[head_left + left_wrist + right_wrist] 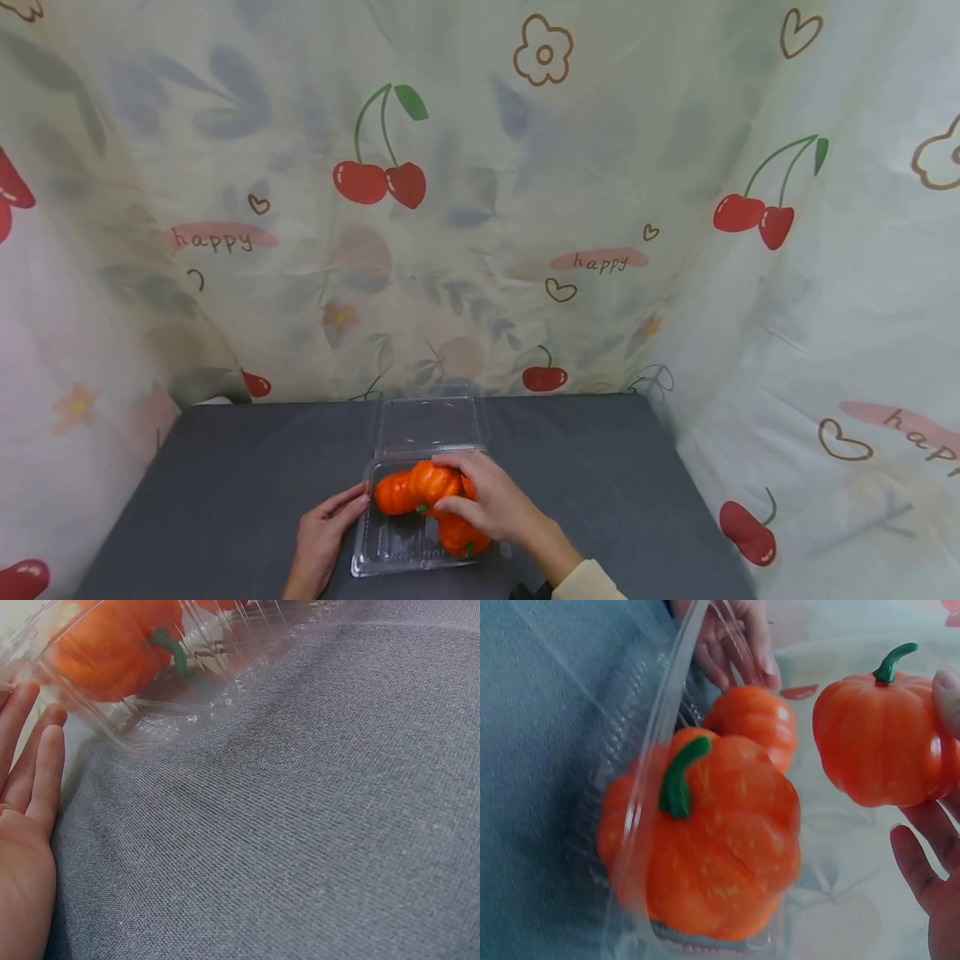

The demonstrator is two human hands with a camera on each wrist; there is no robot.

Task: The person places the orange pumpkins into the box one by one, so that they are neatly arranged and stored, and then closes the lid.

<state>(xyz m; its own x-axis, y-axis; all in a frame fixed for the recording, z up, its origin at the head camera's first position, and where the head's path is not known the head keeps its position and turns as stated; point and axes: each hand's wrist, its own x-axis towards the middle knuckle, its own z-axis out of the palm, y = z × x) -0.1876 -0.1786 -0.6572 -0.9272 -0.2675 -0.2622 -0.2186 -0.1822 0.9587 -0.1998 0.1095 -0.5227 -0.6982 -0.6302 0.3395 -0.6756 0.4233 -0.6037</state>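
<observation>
A small orange toy pumpkin with a green stem is held by my right hand, thumb on one side and fingers on the other, above a clear plastic clamshell box. In the right wrist view the held pumpkin is upright. Inside the box sit a pumpkin at the left and a larger one at the front right, partly behind my right hand. My left hand is at the box's left wall; in the left wrist view its fingers are fairly straight against the plastic.
The box's clear lid stands raised at the back, hinged to the base. A dark grey cloth covers the table. Patterned curtains with cherries and flowers hang behind and along both sides.
</observation>
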